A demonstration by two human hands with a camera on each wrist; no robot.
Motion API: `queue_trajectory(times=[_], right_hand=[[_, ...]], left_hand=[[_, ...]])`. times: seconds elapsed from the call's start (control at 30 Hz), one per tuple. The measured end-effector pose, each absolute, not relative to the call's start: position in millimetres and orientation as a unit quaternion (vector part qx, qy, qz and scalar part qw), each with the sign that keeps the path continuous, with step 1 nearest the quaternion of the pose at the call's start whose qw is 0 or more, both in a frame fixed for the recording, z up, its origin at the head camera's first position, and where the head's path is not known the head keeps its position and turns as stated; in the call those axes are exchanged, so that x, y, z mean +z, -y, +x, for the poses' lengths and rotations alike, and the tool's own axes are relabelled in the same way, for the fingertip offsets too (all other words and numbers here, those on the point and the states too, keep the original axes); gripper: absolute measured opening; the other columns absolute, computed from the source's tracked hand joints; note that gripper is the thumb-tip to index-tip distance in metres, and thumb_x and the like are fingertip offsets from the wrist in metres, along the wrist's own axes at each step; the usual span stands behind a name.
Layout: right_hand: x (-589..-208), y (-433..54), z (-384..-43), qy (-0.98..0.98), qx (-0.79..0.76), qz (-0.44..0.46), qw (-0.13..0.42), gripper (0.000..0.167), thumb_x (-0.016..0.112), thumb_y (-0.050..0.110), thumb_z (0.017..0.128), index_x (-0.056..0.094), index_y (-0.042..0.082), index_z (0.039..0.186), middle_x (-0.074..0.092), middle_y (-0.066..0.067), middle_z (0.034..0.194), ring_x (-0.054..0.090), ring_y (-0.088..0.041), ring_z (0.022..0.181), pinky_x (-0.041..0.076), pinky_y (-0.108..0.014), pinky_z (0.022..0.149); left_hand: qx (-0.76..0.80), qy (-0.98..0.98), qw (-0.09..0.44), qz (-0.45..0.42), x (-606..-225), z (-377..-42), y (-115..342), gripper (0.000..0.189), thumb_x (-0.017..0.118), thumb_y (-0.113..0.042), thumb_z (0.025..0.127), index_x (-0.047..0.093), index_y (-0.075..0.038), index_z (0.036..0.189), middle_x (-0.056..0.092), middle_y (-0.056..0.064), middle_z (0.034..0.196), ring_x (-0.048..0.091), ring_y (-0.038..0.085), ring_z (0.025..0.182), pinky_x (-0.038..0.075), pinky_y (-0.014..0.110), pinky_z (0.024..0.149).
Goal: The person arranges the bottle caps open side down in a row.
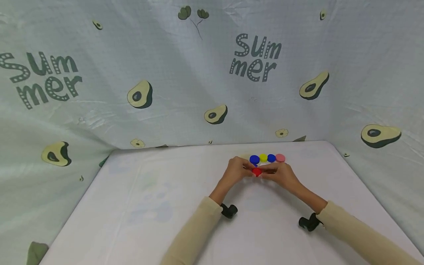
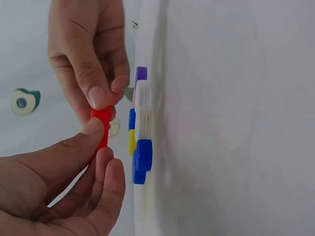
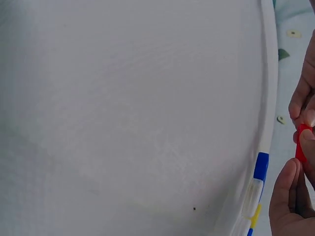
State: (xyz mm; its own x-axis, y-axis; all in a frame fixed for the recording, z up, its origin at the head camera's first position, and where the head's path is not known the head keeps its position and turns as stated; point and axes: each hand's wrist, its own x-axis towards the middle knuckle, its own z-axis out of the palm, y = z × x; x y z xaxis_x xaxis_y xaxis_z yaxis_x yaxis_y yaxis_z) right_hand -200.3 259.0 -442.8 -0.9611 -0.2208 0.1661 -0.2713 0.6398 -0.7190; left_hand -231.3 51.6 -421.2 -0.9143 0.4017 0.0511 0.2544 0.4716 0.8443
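Note:
Both hands meet over the back part of the white table, in front of a group of small round pieces. My left hand (image 1: 236, 170) pinches a small red disc (image 1: 256, 171) between thumb and fingers, from its left side. From the other side my right hand (image 1: 280, 173) pinches the same disc. In the left wrist view the red disc (image 2: 102, 125) is raised above the tabletop, edge-on, between the left hand (image 2: 64, 191) and the right hand (image 2: 91, 54). Fingertips cover part of it in every view.
Behind the hands stand round pieces: blue (image 1: 254, 159), yellow (image 1: 263, 157), another blue (image 1: 271, 158) and pink (image 1: 280, 158). The left wrist view adds a purple piece (image 2: 141, 73) and clear ones (image 2: 142, 108). A printed cloth (image 1: 175, 73) hangs behind the table (image 1: 159, 184).

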Motion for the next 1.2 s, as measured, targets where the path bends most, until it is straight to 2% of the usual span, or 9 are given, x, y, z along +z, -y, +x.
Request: queue_trajectory(times=[0.17,0.43,0.57,0.8,1.03,1.1,1.2], right_hand=[[-448.0,-257.1,-200.7,0.896,0.429,0.116,0.006,0.031,0.08,0.01,0.088,0.076,0.002,0.118,0.077,-0.012,0.104,0.073,-0.023,0.092,0.057,-0.016,0.074],[-457.0,-250.5,-199.0,0.906,0.417,0.076,0.005,0.035,0.083,0.012,0.086,0.074,-0.002,0.117,0.076,-0.016,0.105,0.072,-0.028,0.095,0.059,-0.021,0.074],[-460.6,-247.9,-200.5,0.905,0.418,0.077,0.011,0.033,0.082,0.009,0.085,0.075,-0.002,0.116,0.076,-0.017,0.105,0.073,-0.029,0.095,0.061,-0.025,0.077],[-457.9,-245.3,-204.9,0.914,0.397,0.083,0.025,0.027,0.082,0.008,0.085,0.078,-0.001,0.11,0.077,-0.016,0.102,0.071,-0.026,0.093,0.055,-0.015,0.071],[-455.2,-241.5,-205.4,0.917,0.392,0.069,0.012,0.025,0.081,0.005,0.085,0.077,-0.002,0.109,0.077,-0.016,0.099,0.072,-0.025,0.088,0.057,-0.019,0.069],[-455.1,-240.4,-205.2,0.917,0.393,0.062,0.005,0.026,0.081,0.004,0.085,0.077,-0.002,0.11,0.077,-0.016,0.1,0.072,-0.025,0.088,0.059,-0.022,0.071],[-453.3,-240.4,-202.9,0.918,0.392,0.056,-0.009,0.032,0.08,0.004,0.087,0.074,-0.002,0.117,0.076,-0.016,0.104,0.073,-0.025,0.09,0.061,-0.027,0.075]], left_hand=[[0.475,-0.862,0.076,0.162,-427.8,-231.2,-54.3,0.019,0.085,0.0,0.08,0.081,-0.001,0.098,0.077,0.006,0.088,0.067,0.017,0.079,0.057,0.02,0.069],[0.467,-0.871,0.091,0.126,-435.5,-235.7,-61.1,0.017,0.088,-0.003,0.077,0.081,-0.003,0.093,0.074,0.003,0.082,0.057,0.009,0.069,0.051,0.017,0.059],[0.471,-0.872,0.088,0.103,-440.3,-235.2,-61.4,0.018,0.09,-0.005,0.076,0.082,-0.003,0.091,0.075,0.003,0.083,0.056,0.008,0.07,0.051,0.017,0.061],[0.457,-0.884,0.081,0.06,-442.3,-237.1,-66.0,0.018,0.091,-0.007,0.074,0.083,-0.006,0.089,0.075,0.003,0.085,0.057,0.01,0.077,0.053,0.019,0.067],[0.437,-0.896,0.078,0.027,-442.9,-237.0,-71.9,0.016,0.092,-0.009,0.073,0.082,-0.007,0.086,0.073,0.002,0.083,0.058,0.013,0.077,0.055,0.022,0.069],[0.437,-0.895,0.085,0.029,-443.8,-236.3,-70.4,0.017,0.092,-0.01,0.074,0.082,-0.006,0.088,0.072,0.002,0.085,0.058,0.013,0.079,0.055,0.023,0.07],[0.432,-0.895,0.102,0.054,-439.0,-234.3,-59.9,0.029,0.091,-0.012,0.077,0.08,-0.003,0.102,0.072,0.005,0.093,0.061,0.015,0.082,0.057,0.026,0.075]])
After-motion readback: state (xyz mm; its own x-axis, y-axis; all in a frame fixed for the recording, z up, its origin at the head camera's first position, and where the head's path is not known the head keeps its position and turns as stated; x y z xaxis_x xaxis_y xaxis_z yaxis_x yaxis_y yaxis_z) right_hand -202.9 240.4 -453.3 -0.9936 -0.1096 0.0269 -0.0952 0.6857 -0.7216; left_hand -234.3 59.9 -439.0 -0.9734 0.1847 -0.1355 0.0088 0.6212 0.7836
